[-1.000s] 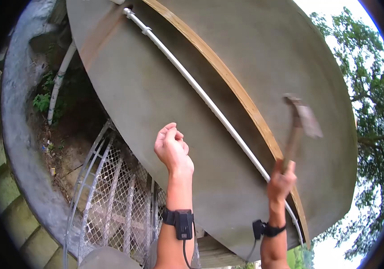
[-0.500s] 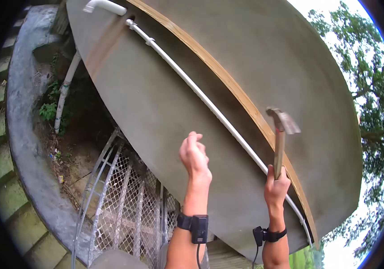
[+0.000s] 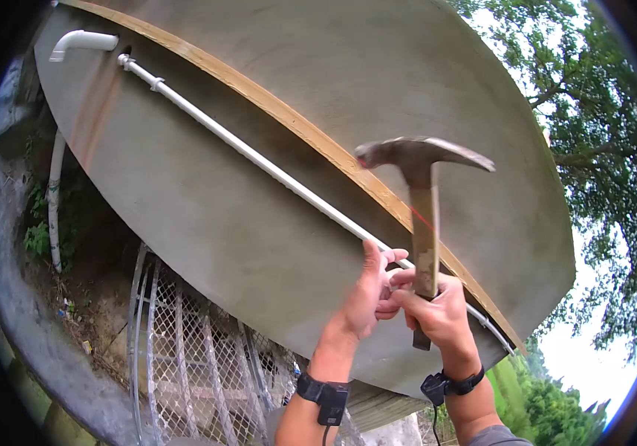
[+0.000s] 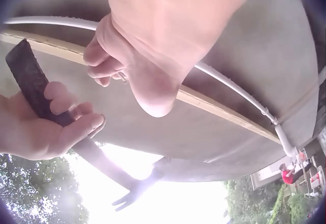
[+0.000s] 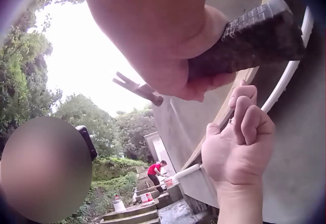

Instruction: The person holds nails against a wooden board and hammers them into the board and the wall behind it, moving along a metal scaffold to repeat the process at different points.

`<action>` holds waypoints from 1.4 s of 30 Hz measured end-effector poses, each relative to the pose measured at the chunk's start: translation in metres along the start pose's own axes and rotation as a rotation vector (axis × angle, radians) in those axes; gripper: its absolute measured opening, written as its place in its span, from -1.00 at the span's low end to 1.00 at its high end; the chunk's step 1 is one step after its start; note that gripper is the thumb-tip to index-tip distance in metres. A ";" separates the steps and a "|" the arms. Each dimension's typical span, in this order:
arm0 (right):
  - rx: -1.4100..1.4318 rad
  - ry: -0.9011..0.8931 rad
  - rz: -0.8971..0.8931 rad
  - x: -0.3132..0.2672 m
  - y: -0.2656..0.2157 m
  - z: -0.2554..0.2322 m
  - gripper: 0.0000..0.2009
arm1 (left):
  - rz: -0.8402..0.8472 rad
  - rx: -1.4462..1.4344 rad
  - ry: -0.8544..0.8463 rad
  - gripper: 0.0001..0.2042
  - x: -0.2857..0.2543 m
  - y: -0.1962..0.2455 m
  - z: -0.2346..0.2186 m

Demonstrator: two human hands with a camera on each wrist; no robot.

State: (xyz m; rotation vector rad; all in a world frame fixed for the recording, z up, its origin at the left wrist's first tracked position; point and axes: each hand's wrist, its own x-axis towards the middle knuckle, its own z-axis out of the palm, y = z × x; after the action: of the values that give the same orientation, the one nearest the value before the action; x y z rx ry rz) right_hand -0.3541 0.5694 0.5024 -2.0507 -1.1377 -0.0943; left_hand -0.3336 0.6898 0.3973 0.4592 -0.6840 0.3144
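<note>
My right hand (image 3: 441, 312) grips a claw hammer (image 3: 424, 223) low on its handle, head upward, over the grey wall (image 3: 207, 223). In the right wrist view the dark, ridged grip end (image 5: 254, 35) juts out of that fist. My left hand (image 3: 366, 297) is right beside it, fingertips close to the right hand's fingers. Several left fingers (image 5: 249, 119) are bent, and a small shiny metal bit (image 4: 122, 77) shows among them; I cannot tell whether they pinch it. Behind both hands, a long wooden strip (image 3: 281, 111) and a white pipe (image 3: 259, 160) run along the wall.
A white elbow pipe (image 3: 84, 41) sticks out of the wall at upper left. Below stand a metal mesh gate (image 3: 192, 349) and a curved concrete edge (image 3: 6, 297). In the right wrist view, a person in red (image 5: 157, 170) bends over near steps and buckets (image 5: 118, 203).
The left hand has moved right to meet the right hand. The hammer has come closer to the head camera, its head turned broadside. The view has swung, so the wall appears further left.
</note>
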 end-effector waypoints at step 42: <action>-0.613 -0.094 0.227 -0.246 0.393 -0.069 -0.82 | -0.202 1.267 0.225 -0.80 -0.028 -0.046 -0.139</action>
State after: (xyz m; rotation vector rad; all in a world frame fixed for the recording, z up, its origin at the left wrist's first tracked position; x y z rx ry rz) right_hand -0.1865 0.2358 0.2189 -2.7388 -1.0002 -0.2628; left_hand -0.2611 0.7171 0.2700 1.6559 -0.1322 0.5810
